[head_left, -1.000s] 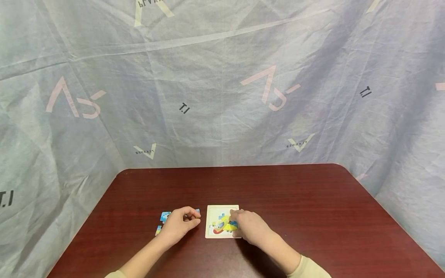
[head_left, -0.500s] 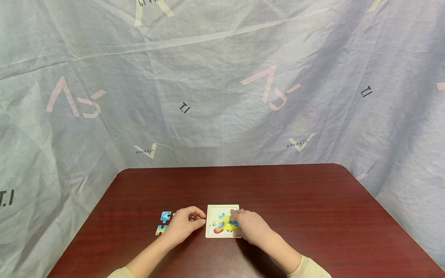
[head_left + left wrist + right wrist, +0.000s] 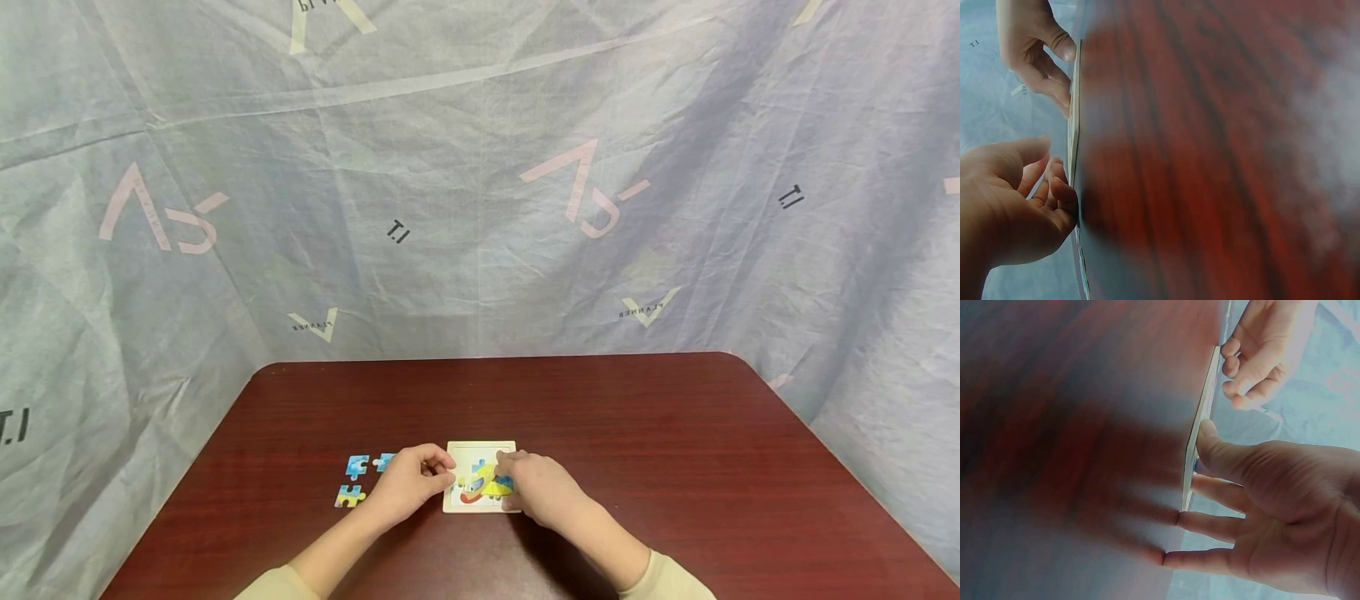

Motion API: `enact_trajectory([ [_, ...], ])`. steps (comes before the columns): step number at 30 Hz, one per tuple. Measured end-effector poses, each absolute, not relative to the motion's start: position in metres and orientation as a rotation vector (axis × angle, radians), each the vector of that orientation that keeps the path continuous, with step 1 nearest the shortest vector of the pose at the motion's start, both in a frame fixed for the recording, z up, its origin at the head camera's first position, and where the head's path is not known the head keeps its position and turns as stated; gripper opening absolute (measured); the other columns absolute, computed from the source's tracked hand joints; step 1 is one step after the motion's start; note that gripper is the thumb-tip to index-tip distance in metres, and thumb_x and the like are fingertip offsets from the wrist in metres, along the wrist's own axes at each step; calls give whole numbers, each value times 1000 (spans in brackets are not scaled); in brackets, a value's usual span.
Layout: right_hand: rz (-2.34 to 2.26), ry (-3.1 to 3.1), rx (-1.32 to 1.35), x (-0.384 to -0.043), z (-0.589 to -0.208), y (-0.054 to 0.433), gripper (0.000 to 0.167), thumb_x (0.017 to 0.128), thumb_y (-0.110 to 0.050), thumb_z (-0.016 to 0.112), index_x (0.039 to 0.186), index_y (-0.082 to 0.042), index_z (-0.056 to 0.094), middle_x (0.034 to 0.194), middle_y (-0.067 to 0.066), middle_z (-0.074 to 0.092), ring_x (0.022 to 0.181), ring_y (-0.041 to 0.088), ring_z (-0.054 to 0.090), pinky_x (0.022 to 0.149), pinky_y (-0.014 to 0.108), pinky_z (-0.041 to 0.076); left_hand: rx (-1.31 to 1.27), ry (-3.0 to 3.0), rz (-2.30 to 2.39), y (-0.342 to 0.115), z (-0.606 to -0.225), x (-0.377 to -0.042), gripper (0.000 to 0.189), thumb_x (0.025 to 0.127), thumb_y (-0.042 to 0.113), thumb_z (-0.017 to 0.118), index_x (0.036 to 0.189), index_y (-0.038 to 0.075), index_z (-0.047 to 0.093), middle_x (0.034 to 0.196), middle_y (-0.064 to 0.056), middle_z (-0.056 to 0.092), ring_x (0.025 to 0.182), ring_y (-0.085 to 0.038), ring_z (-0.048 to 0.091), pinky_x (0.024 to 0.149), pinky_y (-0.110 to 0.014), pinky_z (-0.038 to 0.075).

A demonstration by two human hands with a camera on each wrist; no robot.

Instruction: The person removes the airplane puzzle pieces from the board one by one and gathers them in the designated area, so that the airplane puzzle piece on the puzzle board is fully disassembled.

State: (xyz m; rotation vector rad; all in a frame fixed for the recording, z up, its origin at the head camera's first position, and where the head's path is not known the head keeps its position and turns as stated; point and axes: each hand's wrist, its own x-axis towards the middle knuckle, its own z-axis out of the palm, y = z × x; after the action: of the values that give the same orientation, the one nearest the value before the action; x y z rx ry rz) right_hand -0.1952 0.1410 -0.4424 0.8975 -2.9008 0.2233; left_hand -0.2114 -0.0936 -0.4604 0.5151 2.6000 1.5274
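Observation:
My left hand (image 3: 411, 485) is at the left edge of a small square puzzle board (image 3: 453, 505). Thumb and index finger come together as if pinching a puzzle piece, but the piece is hidden from the camera. Across the board, my right hand (image 3: 543, 490) presses on its right side; in the right wrist view the fingers (image 3: 1210, 526) are straight and spread, with the thumb on the pale wooden frame (image 3: 1192, 450). Part of a yellow, blue and red picture (image 3: 480, 483) shows in the board, with white around it. The right hand covers the board's right side.
Loose jigsaw pieces lie left of the left hand: a blue one (image 3: 357, 466), another blue one (image 3: 385, 462) partly behind the hand, and a yellow and blue one (image 3: 349, 496). The dark red table (image 3: 637, 433) is backed by a grey printed cloth (image 3: 480, 208).
The left hand has moved right, from beside the loose pieces to the board's left edge, uncovering more of those pieces. The right hand and the board have stayed in place.

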Motion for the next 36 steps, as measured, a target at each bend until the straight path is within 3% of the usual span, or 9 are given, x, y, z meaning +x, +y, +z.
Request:
enact_trajectory([
  [20, 219, -2907, 903, -195, -440, 140, 36, 76, -23, 90, 107, -9, 77, 126, 12, 68, 111, 28, 67, 83, 38, 57, 579, 2595, 1466, -72, -462, -219, 16, 86, 6, 79, 98, 3, 70, 82, 0, 61, 71, -17, 56, 61, -27, 48],
  [36, 201, -2875, 925, -196, -442, 142, 37, 75, -23, 90, 107, -9, 77, 125, 12, 69, 109, 29, 68, 80, 38, 57, 486, 2660, 1307, -58, -457, -223, 27, 80, 6, 85, 103, 0, 71, 80, -3, 57, 69, -15, 48, 60, -26, 42],
])
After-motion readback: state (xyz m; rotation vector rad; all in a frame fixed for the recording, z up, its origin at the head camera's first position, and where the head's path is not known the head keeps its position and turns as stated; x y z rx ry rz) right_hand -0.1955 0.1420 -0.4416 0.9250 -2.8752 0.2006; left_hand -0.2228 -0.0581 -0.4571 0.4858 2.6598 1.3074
